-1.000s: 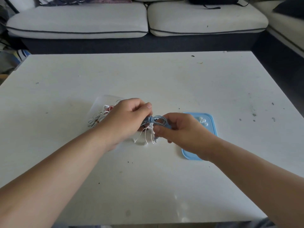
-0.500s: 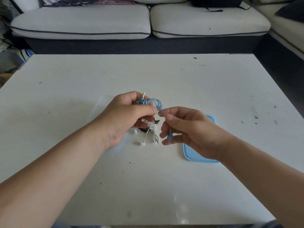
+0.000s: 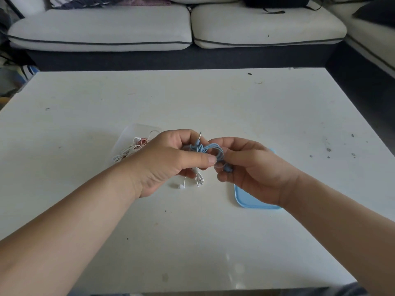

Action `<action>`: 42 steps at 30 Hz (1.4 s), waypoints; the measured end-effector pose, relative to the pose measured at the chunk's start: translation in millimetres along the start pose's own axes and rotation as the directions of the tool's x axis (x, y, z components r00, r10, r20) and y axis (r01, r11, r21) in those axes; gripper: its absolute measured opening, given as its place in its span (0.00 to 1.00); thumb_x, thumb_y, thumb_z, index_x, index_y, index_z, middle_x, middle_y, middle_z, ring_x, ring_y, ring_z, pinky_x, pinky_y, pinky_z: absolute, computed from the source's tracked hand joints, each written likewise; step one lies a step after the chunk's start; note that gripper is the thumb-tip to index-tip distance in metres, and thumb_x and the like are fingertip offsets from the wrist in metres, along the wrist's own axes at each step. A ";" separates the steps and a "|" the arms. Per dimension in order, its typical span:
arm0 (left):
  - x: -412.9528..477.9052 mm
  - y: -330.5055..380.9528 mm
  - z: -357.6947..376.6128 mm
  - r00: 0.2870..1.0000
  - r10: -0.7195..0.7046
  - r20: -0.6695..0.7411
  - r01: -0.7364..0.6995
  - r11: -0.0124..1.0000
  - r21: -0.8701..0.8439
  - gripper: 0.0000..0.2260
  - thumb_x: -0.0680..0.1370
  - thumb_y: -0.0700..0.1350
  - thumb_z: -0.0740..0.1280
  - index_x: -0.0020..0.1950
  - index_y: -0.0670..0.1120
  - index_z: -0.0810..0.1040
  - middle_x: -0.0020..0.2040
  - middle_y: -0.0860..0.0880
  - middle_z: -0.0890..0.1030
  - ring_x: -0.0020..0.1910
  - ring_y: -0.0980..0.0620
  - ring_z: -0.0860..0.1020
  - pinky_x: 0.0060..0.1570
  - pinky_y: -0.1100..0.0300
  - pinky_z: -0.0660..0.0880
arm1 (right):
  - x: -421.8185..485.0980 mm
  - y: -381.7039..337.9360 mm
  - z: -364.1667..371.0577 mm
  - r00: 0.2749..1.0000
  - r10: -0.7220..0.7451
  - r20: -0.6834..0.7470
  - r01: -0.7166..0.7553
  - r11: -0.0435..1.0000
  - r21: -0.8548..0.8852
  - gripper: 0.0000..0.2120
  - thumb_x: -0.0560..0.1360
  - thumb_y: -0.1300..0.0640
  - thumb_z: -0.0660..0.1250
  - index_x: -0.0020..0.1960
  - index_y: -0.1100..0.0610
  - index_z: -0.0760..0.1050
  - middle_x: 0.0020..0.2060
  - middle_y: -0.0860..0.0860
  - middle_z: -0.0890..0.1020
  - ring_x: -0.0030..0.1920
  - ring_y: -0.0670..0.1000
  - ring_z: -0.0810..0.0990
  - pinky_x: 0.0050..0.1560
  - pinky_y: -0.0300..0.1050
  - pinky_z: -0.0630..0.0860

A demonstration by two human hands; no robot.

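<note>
A coiled bundle of blue earphone cable [image 3: 208, 148] is held above the white table [image 3: 213, 103], its metal jack sticking up. My left hand [image 3: 168, 162] grips the coil, thumb pressed across it. My right hand [image 3: 250, 167] pinches the coil's right side, with a blue earbud showing between its fingers. White earphones [image 3: 198, 180] dangle below my left hand, with one bud lying on the table.
A clear plastic box [image 3: 132, 137] holding white and red earphone cables lies behind my left hand. A light blue lid [image 3: 250, 200] lies flat under my right wrist. A white sofa [image 3: 192, 24] runs along the table's far side.
Both hands lifted the blue cable off the table, separated briefly, and have come together again on the coil. The white earphones now hang free below.
</note>
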State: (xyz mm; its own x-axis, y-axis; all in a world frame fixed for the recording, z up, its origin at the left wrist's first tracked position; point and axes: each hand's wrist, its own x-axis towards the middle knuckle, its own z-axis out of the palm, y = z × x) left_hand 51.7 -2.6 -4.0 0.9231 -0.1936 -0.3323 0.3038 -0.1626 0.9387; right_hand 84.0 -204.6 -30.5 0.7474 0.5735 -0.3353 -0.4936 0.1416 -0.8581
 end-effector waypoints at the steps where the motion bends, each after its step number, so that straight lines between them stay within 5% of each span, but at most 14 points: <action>1: -0.4 0.7 0.5 1.000 0.001 -0.011 0.000 0.999 0.052 0.12 0.68 0.42 0.82 0.47 0.47 0.83 0.44 0.48 0.85 0.44 0.51 0.83 0.46 0.52 0.78 | 0.2 0.5 -0.9 1.000 -0.014 -0.026 0.014 1.000 0.008 0.08 0.81 0.67 0.64 0.56 0.63 0.80 0.41 0.57 0.80 0.36 0.51 0.76 0.36 0.43 0.77; 6: -0.2 -1.3 2.6 0.994 0.020 -0.107 0.007 0.970 0.243 0.25 0.66 0.68 0.76 0.44 0.46 0.84 0.43 0.46 0.87 0.40 0.50 0.82 0.51 0.47 0.80 | -0.9 0.0 -0.8 0.995 -0.045 -0.091 0.037 0.995 -0.088 0.10 0.76 0.68 0.70 0.57 0.65 0.80 0.39 0.58 0.80 0.34 0.52 0.75 0.35 0.44 0.76; 9: 0.2 -7.4 7.5 0.994 0.060 -0.095 -0.035 0.968 0.250 0.15 0.72 0.58 0.78 0.47 0.48 0.83 0.44 0.44 0.87 0.46 0.41 0.86 0.56 0.37 0.81 | -1.0 1.4 -0.1 0.992 -0.044 -0.117 0.035 0.996 -0.080 0.13 0.76 0.72 0.69 0.60 0.65 0.78 0.39 0.57 0.81 0.34 0.54 0.76 0.35 0.44 0.77; 11: 0.5 -9.1 10.9 0.991 0.094 -0.095 -0.073 0.976 0.206 0.07 0.75 0.46 0.78 0.51 0.48 0.83 0.45 0.46 0.88 0.49 0.44 0.86 0.58 0.38 0.81 | -0.6 0.9 -1.7 0.991 -0.039 -0.127 0.031 0.997 -0.066 0.14 0.76 0.72 0.69 0.61 0.66 0.78 0.41 0.59 0.81 0.34 0.54 0.77 0.35 0.44 0.77; 14: 1.5 -8.7 11.7 0.992 0.094 -0.083 -0.077 0.980 0.183 0.10 0.76 0.39 0.76 0.55 0.49 0.83 0.45 0.44 0.87 0.48 0.42 0.86 0.60 0.37 0.79 | -0.4 -2.8 -4.7 0.995 -0.019 -0.096 0.016 0.999 -0.032 0.14 0.77 0.66 0.70 0.61 0.69 0.78 0.43 0.60 0.80 0.38 0.53 0.78 0.38 0.44 0.78; 21: 7.6 -11.8 12.2 0.974 0.135 -0.183 -0.106 0.982 0.158 0.04 0.78 0.41 0.74 0.52 0.48 0.86 0.45 0.44 0.87 0.46 0.37 0.85 0.50 0.43 0.84 | -3.2 -8.9 -10.6 0.996 0.085 -0.024 -0.080 0.984 0.160 0.18 0.77 0.73 0.56 0.64 0.69 0.76 0.54 0.64 0.84 0.52 0.59 0.84 0.54 0.46 0.83; 26: 7.8 -16.1 5.1 0.965 0.250 -0.085 -0.194 0.889 0.415 0.12 0.81 0.41 0.71 0.57 0.58 0.85 0.41 0.50 0.84 0.34 0.51 0.80 0.37 0.56 0.77 | -5.3 -7.6 -10.5 0.996 0.071 -0.047 -0.062 0.984 0.165 0.23 0.76 0.80 0.52 0.65 0.68 0.75 0.55 0.64 0.85 0.54 0.60 0.86 0.55 0.48 0.83; 32: 5.5 -17.0 7.1 0.948 0.316 0.043 -0.272 0.732 0.625 0.18 0.82 0.41 0.68 0.64 0.64 0.82 0.46 0.54 0.84 0.41 0.52 0.82 0.44 0.57 0.79 | -7.5 -7.1 -9.0 0.994 0.083 -0.066 -0.068 0.977 0.202 0.22 0.76 0.81 0.57 0.66 0.67 0.74 0.57 0.65 0.83 0.54 0.63 0.85 0.57 0.51 0.83; 35: 3.1 -14.0 6.0 0.968 0.249 -0.014 -0.201 0.812 0.548 0.15 0.82 0.41 0.68 0.61 0.60 0.82 0.42 0.54 0.84 0.32 0.54 0.79 0.34 0.62 0.76 | -7.9 -7.8 -7.1 0.993 0.088 -0.081 -0.067 0.970 0.234 0.21 0.72 0.80 0.63 0.61 0.66 0.76 0.53 0.64 0.83 0.53 0.62 0.86 0.55 0.49 0.83; 37: 2.3 -12.1 6.8 0.976 0.213 -0.051 -0.165 0.870 0.465 0.13 0.81 0.41 0.69 0.61 0.56 0.83 0.43 0.53 0.85 0.34 0.54 0.82 0.35 0.63 0.77 | -7.9 -8.3 -7.2 0.991 0.075 -0.114 -0.048 0.973 0.225 0.22 0.66 0.77 0.68 0.58 0.65 0.77 0.47 0.62 0.83 0.51 0.61 0.86 0.52 0.48 0.84; 42: 3.0 -9.8 11.2 0.969 0.217 -0.119 -0.167 0.927 0.335 0.06 0.81 0.41 0.71 0.56 0.50 0.84 0.42 0.50 0.86 0.37 0.51 0.86 0.46 0.46 0.84 | -9.0 -8.6 -7.2 0.979 0.029 -0.200 0.003 0.988 0.157 0.16 0.71 0.69 0.72 0.57 0.63 0.77 0.46 0.60 0.86 0.54 0.62 0.86 0.50 0.48 0.84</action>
State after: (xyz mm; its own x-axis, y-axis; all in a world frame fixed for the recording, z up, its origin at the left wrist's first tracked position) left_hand 48.8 -12.5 -15.2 0.9884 -0.1075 -0.1072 0.0490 -0.4423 0.8955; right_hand 84.7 -216.7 -22.9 0.8068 0.4045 -0.4306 -0.5549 0.2685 -0.7874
